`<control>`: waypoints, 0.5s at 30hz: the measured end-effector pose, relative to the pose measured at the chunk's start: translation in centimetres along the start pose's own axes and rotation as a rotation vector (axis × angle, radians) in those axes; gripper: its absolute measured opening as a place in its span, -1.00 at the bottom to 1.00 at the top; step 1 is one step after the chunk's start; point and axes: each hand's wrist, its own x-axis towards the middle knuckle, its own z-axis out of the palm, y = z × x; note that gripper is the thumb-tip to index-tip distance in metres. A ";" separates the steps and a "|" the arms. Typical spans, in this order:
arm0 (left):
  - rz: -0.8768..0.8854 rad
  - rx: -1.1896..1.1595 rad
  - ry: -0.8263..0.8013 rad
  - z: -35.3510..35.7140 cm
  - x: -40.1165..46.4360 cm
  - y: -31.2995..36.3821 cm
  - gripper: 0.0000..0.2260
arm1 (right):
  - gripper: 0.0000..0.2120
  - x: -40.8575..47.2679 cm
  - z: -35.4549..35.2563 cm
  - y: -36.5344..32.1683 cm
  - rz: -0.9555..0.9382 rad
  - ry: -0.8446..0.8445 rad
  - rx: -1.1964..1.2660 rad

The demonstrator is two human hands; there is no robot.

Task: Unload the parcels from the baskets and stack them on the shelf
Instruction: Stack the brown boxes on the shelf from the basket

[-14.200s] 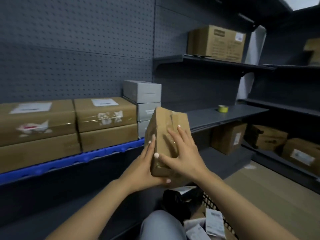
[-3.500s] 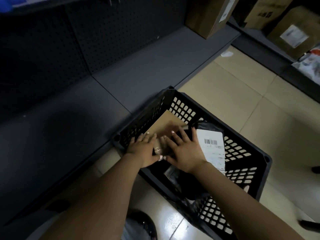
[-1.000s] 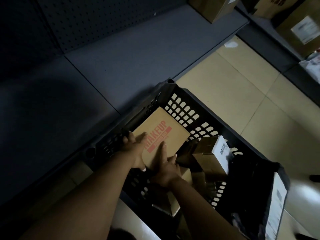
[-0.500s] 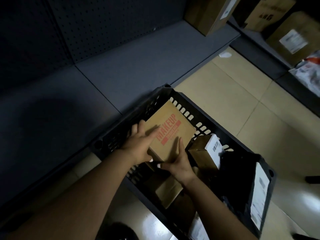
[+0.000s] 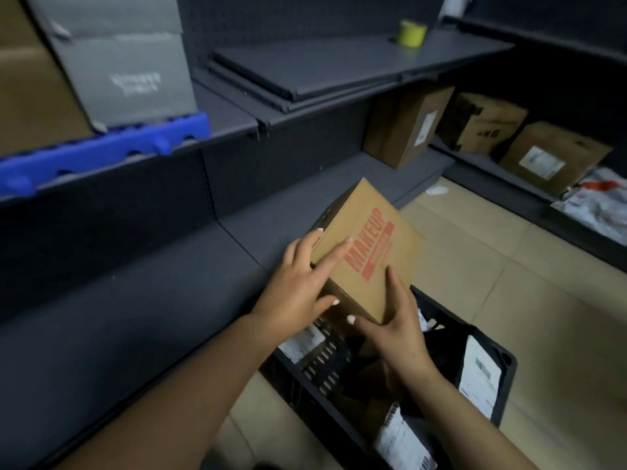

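Note:
A brown cardboard box marked MAKEUP in red [image 5: 368, 244] is held tilted in the air above the black plastic basket [image 5: 505, 378]. My left hand [image 5: 298, 286] grips its left edge, fingers spread over the top face. My right hand [image 5: 393, 320] holds its near corner from below, thumb against the front side. The basket stands on the tiled floor at the lower right and holds several parcels with white labels [image 5: 478, 374]. The grey middle shelf [image 5: 339, 67] runs across the upper part of the view.
A grey box [image 5: 125, 69] sits on a blue pallet strip [image 5: 101, 150] at the upper left. A roll of yellow tape [image 5: 412, 32] lies on the middle shelf. Brown cartons [image 5: 407, 125] stand on the low shelves at the right. The bottom shelf [image 5: 135, 300] lies below my hands.
Both hands have lifted the MAKEUP box up out of the basket, and my view has risen from the basket toward the shelves.

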 end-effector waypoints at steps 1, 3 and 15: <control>0.009 0.004 0.021 -2.0 0.1 0.8 -0.03 | 0.01 -0.5 -0.8 -1.8 -0.039 0.014 -0.002; 0.032 -0.001 0.069 -6.2 0.2 2.4 0.00 | -0.04 -1.5 -2.5 -5.4 -0.108 0.026 -0.016; 0.248 0.176 0.532 -29.6 -7.4 9.4 -0.17 | -0.11 -6.5 -5.7 -26.7 -0.658 0.085 0.004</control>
